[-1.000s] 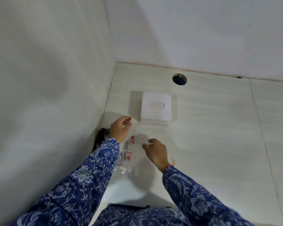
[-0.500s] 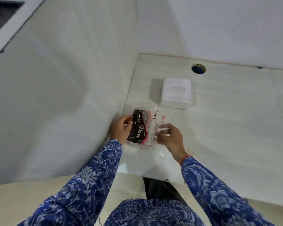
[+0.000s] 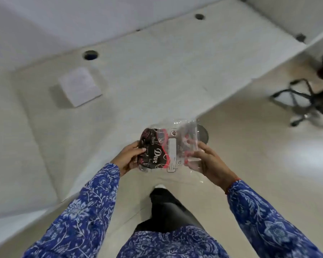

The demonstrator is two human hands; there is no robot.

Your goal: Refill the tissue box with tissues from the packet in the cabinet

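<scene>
Two hands [image 3: 128, 157] [image 3: 208, 162], one packet [image 3: 168, 149], one tissue box [image 3: 80, 86], two desk holes [image 3: 90, 55] [image 3: 199, 16], one chair [image 3: 306, 103].

Both arms reach forward from bottom of view, blue floral sleeves to wrists. Left hand [image 3: 128, 158] curled, thumb on top, fingers wrapped under, grip closed on dark end of packet [image 3: 162, 151]. Right hand [image 3: 208, 161] palm inward, fingers spread along clear end, thumb up, grip closed on same packet. Red thread at right wrist. Hands level, apart, held in front of body.
</scene>
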